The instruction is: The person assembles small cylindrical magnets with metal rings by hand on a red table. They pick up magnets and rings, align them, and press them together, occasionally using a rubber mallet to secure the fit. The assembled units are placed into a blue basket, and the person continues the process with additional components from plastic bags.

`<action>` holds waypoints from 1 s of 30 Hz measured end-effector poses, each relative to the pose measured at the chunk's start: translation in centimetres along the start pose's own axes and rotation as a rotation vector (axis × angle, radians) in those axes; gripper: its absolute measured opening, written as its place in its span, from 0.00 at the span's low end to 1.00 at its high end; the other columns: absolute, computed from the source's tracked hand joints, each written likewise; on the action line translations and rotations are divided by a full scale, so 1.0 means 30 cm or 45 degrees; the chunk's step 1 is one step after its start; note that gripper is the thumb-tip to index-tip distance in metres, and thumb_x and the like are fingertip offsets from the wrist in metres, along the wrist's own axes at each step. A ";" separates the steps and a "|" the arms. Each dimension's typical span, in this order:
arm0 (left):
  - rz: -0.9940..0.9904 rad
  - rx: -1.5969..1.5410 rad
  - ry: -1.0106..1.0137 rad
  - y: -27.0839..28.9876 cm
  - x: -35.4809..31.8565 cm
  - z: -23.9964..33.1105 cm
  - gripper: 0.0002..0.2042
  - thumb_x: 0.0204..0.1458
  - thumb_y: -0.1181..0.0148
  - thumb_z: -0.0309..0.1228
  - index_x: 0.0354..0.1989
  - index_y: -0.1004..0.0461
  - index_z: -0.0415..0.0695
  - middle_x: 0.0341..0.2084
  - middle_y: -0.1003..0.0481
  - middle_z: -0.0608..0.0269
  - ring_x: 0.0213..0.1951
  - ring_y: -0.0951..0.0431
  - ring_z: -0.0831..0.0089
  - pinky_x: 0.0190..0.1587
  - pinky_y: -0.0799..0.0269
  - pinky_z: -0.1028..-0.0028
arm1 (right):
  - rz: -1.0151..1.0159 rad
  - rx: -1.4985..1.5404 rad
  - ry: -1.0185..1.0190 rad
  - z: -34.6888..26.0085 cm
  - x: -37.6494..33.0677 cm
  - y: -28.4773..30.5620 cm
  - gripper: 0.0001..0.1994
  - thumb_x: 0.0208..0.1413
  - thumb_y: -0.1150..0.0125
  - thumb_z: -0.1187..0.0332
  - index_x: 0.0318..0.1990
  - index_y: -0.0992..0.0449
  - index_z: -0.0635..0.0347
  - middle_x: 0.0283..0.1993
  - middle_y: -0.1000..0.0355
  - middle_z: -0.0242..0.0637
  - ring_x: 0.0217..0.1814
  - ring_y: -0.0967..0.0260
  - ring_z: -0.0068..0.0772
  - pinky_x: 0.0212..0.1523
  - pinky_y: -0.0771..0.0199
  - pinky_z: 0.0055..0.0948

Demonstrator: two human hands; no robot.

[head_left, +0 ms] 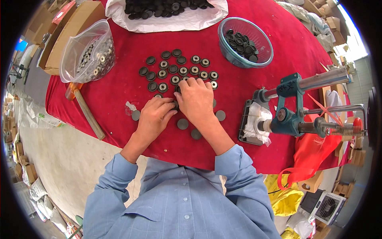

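My left hand [154,118] and my right hand [196,99] meet over a red-covered table [119,91], fingertips pinched together on a small black round cap [175,104] between them. Just beyond my fingers lie several black round caps with metal centres [178,68] set out in rows. A few plain dark discs [182,124] lie loose beside my wrists. What lies under my palms is hidden.
A clear bowl of black caps [245,42] stands at the back right, a white sheet heaped with black caps [167,12] at the back, a plastic bag of metal parts [88,53] at the left. A hammer [84,108] lies left; a teal hand press [296,109] right.
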State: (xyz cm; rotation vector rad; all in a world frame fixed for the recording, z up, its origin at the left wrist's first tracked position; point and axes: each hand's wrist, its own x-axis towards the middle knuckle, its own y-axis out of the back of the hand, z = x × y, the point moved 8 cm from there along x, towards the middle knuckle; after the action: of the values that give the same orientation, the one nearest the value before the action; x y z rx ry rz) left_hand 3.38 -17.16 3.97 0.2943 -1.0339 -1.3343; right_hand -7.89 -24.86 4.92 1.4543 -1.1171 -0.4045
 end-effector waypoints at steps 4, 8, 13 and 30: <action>0.040 -0.059 0.060 0.011 -0.005 -0.020 0.10 0.50 0.26 0.21 0.41 0.16 0.39 0.40 0.15 0.58 0.41 0.16 0.60 0.45 0.20 0.66 | -0.066 -0.009 -0.028 -0.007 0.006 -0.036 0.11 0.53 0.26 0.63 0.41 0.18 0.54 0.39 0.22 0.34 0.46 0.23 0.40 0.47 0.28 0.44; 0.093 -0.437 0.547 0.047 -0.023 -0.092 0.08 0.57 0.28 0.22 0.44 0.15 0.39 0.38 0.14 0.61 0.40 0.15 0.73 0.43 0.20 0.73 | 0.041 0.084 -0.036 0.007 0.007 -0.020 0.10 0.54 0.28 0.67 0.43 0.17 0.55 0.39 0.22 0.35 0.45 0.23 0.41 0.46 0.29 0.44; 0.146 -0.975 0.836 0.064 -0.058 -0.146 0.12 0.66 0.33 0.31 0.51 0.17 0.34 0.37 0.14 0.58 0.37 0.13 0.73 0.40 0.21 0.76 | 0.090 0.317 0.070 -0.009 -0.034 0.023 0.08 0.54 0.32 0.72 0.41 0.15 0.57 0.39 0.23 0.36 0.44 0.24 0.41 0.45 0.31 0.43; 0.324 -0.826 0.929 0.248 -0.083 -0.289 0.11 0.66 0.36 0.26 0.54 0.18 0.36 0.39 0.14 0.59 0.37 0.13 0.75 0.37 0.22 0.79 | -0.199 0.311 0.223 -0.110 -0.115 0.027 0.15 0.49 0.23 0.69 0.45 0.18 0.54 0.42 0.27 0.34 0.48 0.28 0.40 0.48 0.31 0.42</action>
State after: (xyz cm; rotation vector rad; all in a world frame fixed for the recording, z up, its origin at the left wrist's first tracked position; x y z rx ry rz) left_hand 15.00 -16.08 3.35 0.1272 -0.0067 -1.1219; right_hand -7.25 -20.07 5.25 1.7637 -0.9391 -0.2486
